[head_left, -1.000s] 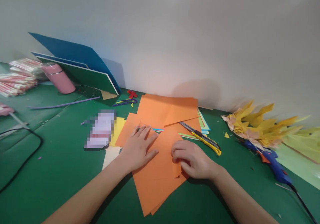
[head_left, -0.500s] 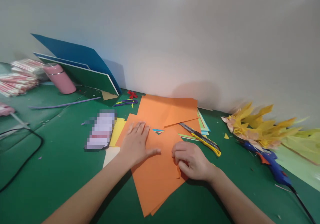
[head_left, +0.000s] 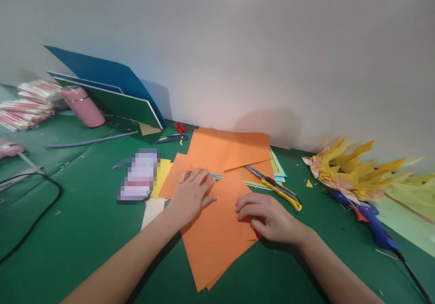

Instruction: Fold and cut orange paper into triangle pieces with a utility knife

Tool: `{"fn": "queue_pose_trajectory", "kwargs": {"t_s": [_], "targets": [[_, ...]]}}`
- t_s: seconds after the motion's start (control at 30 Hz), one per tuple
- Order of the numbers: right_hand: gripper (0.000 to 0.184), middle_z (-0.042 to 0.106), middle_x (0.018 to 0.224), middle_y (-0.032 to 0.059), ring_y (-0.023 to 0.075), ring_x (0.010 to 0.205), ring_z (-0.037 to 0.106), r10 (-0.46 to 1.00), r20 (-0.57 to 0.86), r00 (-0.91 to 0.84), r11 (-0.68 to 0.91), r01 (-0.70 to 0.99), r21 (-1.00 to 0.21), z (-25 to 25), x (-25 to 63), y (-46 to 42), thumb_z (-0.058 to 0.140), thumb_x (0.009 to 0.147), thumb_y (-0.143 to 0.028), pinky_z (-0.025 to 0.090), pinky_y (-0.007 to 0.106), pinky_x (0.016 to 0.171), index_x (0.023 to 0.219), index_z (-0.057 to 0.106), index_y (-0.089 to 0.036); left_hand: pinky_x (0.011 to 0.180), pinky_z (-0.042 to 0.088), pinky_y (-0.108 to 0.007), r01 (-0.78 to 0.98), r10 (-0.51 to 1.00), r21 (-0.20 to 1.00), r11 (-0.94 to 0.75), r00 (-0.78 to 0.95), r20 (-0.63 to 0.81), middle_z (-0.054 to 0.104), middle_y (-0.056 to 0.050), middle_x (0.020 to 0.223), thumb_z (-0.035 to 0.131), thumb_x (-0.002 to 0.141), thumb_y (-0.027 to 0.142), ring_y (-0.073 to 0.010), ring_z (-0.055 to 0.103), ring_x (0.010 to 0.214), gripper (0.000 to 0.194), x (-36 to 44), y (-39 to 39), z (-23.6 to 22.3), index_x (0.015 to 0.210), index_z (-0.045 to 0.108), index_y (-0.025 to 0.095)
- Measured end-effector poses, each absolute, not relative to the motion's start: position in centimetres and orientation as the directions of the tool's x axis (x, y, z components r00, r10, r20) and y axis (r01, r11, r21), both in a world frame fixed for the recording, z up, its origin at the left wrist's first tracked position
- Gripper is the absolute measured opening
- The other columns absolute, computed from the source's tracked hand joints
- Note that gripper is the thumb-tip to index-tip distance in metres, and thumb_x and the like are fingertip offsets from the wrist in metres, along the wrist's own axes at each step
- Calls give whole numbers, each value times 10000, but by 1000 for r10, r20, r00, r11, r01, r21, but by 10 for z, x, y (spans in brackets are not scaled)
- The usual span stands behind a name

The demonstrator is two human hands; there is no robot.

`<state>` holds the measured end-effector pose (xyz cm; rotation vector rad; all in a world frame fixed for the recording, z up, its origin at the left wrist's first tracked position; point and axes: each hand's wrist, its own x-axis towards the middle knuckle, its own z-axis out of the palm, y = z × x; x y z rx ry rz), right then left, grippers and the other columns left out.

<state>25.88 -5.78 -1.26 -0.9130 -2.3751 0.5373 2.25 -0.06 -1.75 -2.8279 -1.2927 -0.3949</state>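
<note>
1. Clock centred on the near orange sheet (head_left: 217, 240); sheet lies flat at 6 o'clock in my view, on the green bench (head_left: 84, 213), pointed end toward me, another layer peeking out at its tip.
2. Left hand (head_left: 190, 197): on sheet's 10 o'clock edge, fingers slightly spread and bent, thumb apart, nothing gripped.
3. Right hand (head_left: 270, 215): on sheet's 2 o'clock edge, fingers curled close together, thumb below; can't tell if I'm pinching the edge.
4. 12 o'clock: bigger orange paper (head_left: 234, 146), part folded over.
5. 2 o'clock: yellow-and-black cutter (head_left: 274, 187), front end by the papers; farther out, yellow petal piece (head_left: 353, 166).
6. 3 o'clock: blue glue gun (head_left: 374, 222), well apart from my right hand.
7. 10 o'clock: pixelated phone (head_left: 141, 175); farther, pink bottle (head_left: 84, 107), tilted in view.
</note>
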Motion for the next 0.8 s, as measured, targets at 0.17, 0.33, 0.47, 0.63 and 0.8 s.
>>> {"fn": "queue_pose_trajectory", "kwargs": {"t_s": [0.17, 0.33, 0.47, 0.63, 0.8], "targets": [[446, 706, 992, 68, 186, 990, 657, 701, 356, -619, 699, 496, -514, -16, 262, -65, 374, 672, 20, 541, 353, 857, 903, 667, -224, 920, 431, -431, 595, 624, 187, -782, 748, 227, 581, -106, 1200, 397, 924, 83, -262, 542, 1087, 310, 30, -11, -19, 1147, 585, 190], [422, 715, 952, 62, 180, 960, 670, 717, 398, -573, 691, 506, -517, -20, 260, -67, 368, 708, 20, 553, 329, 825, 875, 671, -220, 922, 437, -410, 511, 564, 254, -821, 795, 224, 568, -110, 1190, 384, 908, 40, -253, 522, 1086, 336, 40, -20, -21, 1156, 577, 160], [403, 711, 952, 63, 165, 955, 666, 705, 406, -581, 703, 497, -509, -21, 261, -66, 370, 733, 19, 550, 304, 822, 863, 673, -211, 913, 444, -385, 518, 552, 201, -832, 812, 189, 578, -99, 1173, 427, 875, 36, -244, 537, 1057, 359, 41, -20, -19, 1170, 573, 179], [406, 708, 1020, 65, 156, 1021, 653, 714, 365, -597, 686, 496, -532, -19, 264, -66, 378, 760, 14, 533, 305, 890, 915, 681, -208, 986, 406, -410, 710, 713, 97, -698, 675, 192, 587, -121, 1236, 405, 880, 127, -272, 514, 1163, 359, 33, -13, -14, 1205, 557, 135], [417, 717, 985, 58, 165, 989, 666, 718, 386, -580, 687, 501, -526, -18, 262, -67, 376, 711, 14, 548, 327, 870, 882, 680, -215, 1101, 274, -473, 861, 859, 71, -504, 492, 140, 474, -179, 1410, 463, 834, 430, -335, 381, 1328, 607, 24, -3, -11, 1319, 479, 65]]}}
